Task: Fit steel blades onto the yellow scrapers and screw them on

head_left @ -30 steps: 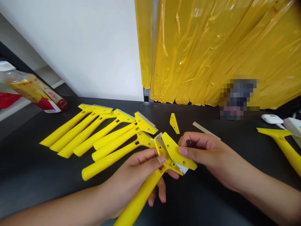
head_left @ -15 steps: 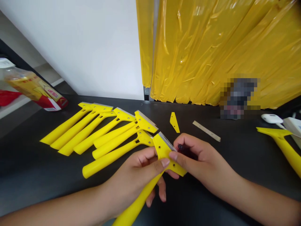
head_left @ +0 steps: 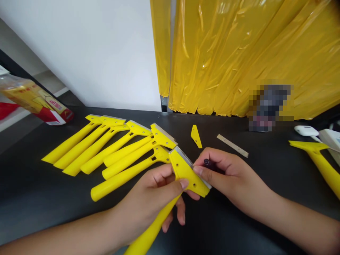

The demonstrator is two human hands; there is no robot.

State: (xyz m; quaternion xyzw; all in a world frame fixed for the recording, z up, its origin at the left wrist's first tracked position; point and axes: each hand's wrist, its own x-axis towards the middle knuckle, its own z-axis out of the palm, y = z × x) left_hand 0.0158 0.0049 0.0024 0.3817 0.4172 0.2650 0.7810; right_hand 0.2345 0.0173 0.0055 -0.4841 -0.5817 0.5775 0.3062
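Observation:
My left hand [head_left: 162, 191] is closed around a yellow scraper [head_left: 187, 173] just below its wide head, thumb on top. Two holes without screws show in this head, and a metal blade [head_left: 183, 156] runs along its edge. My right hand [head_left: 223, 173] pinches at the blade edge with thumb and index finger. A dark rounded tool end [head_left: 208, 163] sticks out from within that hand; its rest is hidden. Beyond the hands lie a small yellow cover plate [head_left: 196, 136] with holes and a loose flat metal strip [head_left: 232, 145].
Several yellow scrapers [head_left: 117, 150] with blades lie side by side at left on the black table [head_left: 66, 202]. Another yellow scraper handle [head_left: 321, 159] is at right, near a white device [head_left: 306, 131]. A drink bottle [head_left: 39, 99] lies tilted at far left. Yellow plastic sheeting [head_left: 225, 53] hangs behind.
My right thumb has slid off the scraper's face to the blade edge, uncovering more of the head. The view has shifted slightly; my left hand keeps its hold.

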